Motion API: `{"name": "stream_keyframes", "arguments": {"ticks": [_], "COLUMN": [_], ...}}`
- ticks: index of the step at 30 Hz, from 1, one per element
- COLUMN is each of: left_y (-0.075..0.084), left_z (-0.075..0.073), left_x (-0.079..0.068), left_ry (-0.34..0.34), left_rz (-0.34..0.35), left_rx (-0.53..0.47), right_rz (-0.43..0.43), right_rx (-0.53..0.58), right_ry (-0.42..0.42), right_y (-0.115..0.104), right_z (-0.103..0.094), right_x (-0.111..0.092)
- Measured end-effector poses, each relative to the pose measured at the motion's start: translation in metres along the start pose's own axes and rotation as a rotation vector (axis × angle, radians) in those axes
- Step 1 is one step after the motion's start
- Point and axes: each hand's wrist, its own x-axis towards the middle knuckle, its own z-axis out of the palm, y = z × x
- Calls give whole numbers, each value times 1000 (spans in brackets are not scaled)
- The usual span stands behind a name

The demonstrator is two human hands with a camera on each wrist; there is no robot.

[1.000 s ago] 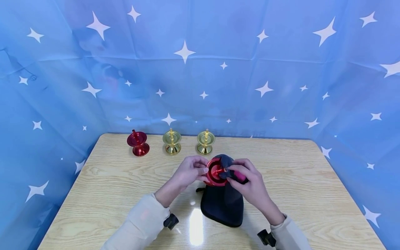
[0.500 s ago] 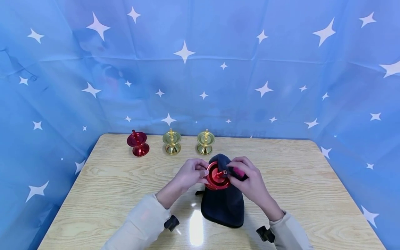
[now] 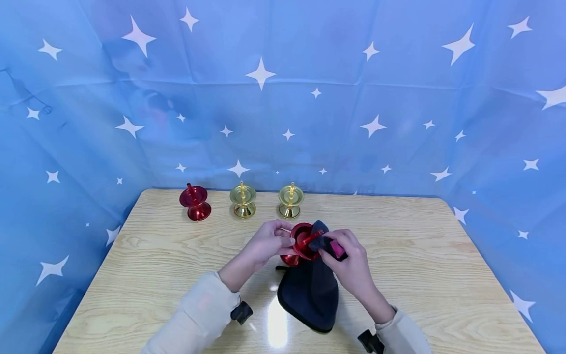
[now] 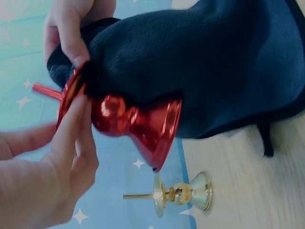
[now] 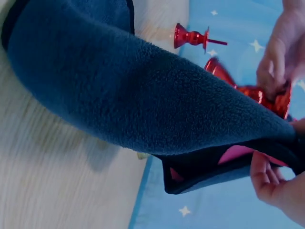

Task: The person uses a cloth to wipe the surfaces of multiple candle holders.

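Observation:
My left hand (image 3: 269,243) grips a shiny red candle holder (image 4: 150,126) by the rim of its dish, tilting it so that its spike leans right in the head view. My right hand (image 3: 347,258) pinches a dark blue cloth (image 5: 143,90) with a black edge and a pink underside. Part of the cloth is pressed against the dish's rim, near the spike. The rest of the cloth hangs below the holder, in front of me. In the left wrist view, the red holder's flared base shows plainly. Cloth and fingers hide part of the dish.
Along the table's back edge stand another red candle holder (image 3: 196,204) and two gold candle holders (image 3: 244,209). The wooden table (image 3: 420,275) reaches back to a blue curtain (image 3: 336,137) with white stars.
The red candle holder tilts more to the right, so its base shows at the lower left. My right hand has shifted slightly left and down with the cloth, whose hanging end has swung left.

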Motion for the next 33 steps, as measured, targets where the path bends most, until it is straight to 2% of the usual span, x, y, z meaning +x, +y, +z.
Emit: {"name": "stream_keyframes", "arguments": {"ticks": [4,7,11,16,20,22,26,28,33], "left_y": [2,3,2,1,3,3,3,3,2], "left_z": [-1,-2,-2,-3,-4,-4,-3,-2,-1], "left_x": [-1,0,1,2,0,-1,-1,0,1], "left_ry": [-111,-153,-135,-106,-137,-169,-225,-223,-120], "left_rz": [-5,-9,-23,-48,-53,-43,-46,-55,-54], "left_rx": [39,65,113,210,280,304,303,279,155], "right_rz": [19,16,-4,-59,-105,-124,-153,-154,-82], "right_rx": [35,60,96,164,214,217,181,156,86], "right_ry": [-9,-10,-21,-51,-87,-110,-170,-190,-162], "right_y": [-3,-15,-21,-1,5,1,1,1,4], "right_z": [-3,-8,-12,-7,-7,-9,-11,-11,-12], "right_x": [0,4,6,1,1,3,7,9,12]}}
